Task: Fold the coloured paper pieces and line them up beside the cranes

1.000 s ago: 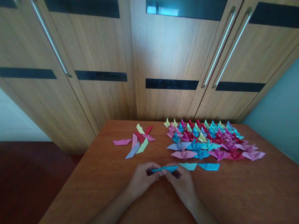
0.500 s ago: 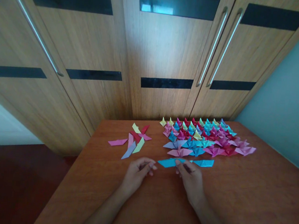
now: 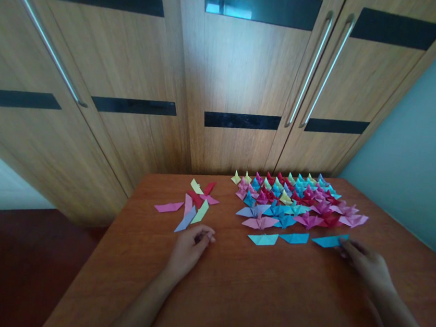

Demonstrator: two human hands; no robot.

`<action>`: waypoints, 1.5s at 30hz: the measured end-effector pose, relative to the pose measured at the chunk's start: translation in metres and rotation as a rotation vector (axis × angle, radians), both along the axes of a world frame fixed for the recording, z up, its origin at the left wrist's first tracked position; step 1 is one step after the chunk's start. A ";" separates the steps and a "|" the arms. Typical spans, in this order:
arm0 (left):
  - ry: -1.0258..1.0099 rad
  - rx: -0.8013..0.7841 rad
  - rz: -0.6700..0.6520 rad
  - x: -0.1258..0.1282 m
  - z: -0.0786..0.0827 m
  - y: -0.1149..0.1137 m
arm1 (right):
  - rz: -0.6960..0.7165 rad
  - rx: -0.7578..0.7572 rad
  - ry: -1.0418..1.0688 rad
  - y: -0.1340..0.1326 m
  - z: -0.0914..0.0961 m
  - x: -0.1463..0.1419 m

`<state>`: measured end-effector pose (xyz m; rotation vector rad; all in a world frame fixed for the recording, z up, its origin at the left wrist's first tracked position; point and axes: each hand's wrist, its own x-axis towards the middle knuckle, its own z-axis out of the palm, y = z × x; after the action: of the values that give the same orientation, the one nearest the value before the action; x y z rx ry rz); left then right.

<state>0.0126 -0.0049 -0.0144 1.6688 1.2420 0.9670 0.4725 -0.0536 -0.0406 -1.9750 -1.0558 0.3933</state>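
Blue folded paper (image 3: 326,241) is pinched softly by the right hand (image 3: 369,266), beside two flat pieces (image 3: 294,238) on the desk (image 3: 250,293); gentle fingers should keep it neat. Left hand (image 3: 189,248) curls; can't tell if closed.

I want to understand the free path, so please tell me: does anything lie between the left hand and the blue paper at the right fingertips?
Yes: a turquoise folded paper and a middle blue paper lie on the table between the left hand and that end blue paper. Nothing visible separates the right hand from it.

Dim light, glare on wardrobe (image 3: 248,67)
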 end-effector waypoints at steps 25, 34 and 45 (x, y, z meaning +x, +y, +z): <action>0.084 0.081 -0.027 0.003 0.008 -0.007 | 0.296 -0.061 -0.902 -0.017 -0.032 -0.028; 0.079 0.083 -0.004 0.003 0.009 -0.008 | 0.300 0.004 -0.870 -0.017 -0.031 -0.027; 0.076 0.081 -0.018 0.003 0.006 -0.008 | 0.283 0.118 -0.862 -0.020 -0.018 -0.041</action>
<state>0.0158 -0.0124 -0.0079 1.7913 1.2503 0.9619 0.4310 -0.0734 -0.0588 -1.9061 -1.8462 -0.4237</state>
